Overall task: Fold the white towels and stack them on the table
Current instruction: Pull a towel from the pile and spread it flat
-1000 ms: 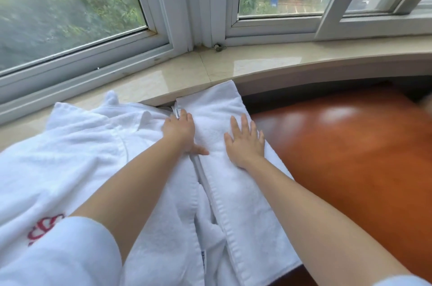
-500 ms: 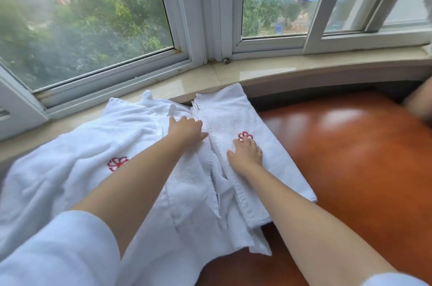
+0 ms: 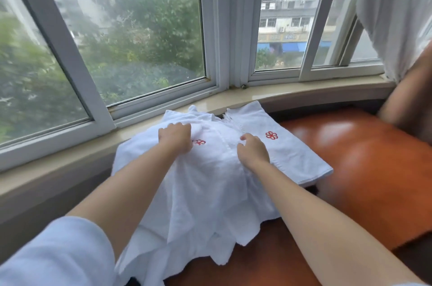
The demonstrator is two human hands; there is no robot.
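Gripping a bunched fold of the loose white towel (image 3: pixel 205 183), the left hand (image 3: pixel 174 137) has its fingers curled down into the cloth just left of a red flower emblem (image 3: pixel 199 142). Cloth rises into a rounded hump between the two forearms and spills toward the viewer in ragged, crumpled edges over the near side of the table (image 3: pixel 364 157).

Right hand (image 3: pixel 253 150): fingers bent, thumb and forefinger tips close together at the seam where the loose towel meets the folded towel (image 3: pixel 287 148). Looks like a pinch on the loose towel's edge; the exact contact is hidden under the knuckles.

Folded towel lies flat, a long rectangle running from the windowsill (image 3: pixel 304 93) back toward the viewer, just right of the right hand. Its own red flower emblem (image 3: pixel 271 135) faces up, near the fingertips but not touched. Far end overlaps the sill edge.

Table: glossy reddish-brown, bare to the right of both towels. Loose towel's far corner also reaches the sill.

Surroundings: white-framed windows (image 3: pixel 217 28) behind, trees and buildings outside. Sheer curtain (image 3: pixel 395 5) at upper right; a blurred brown shape beneath it, unidentifiable. Pale blue sleeve (image 3: pixel 53 255) on the left arm.
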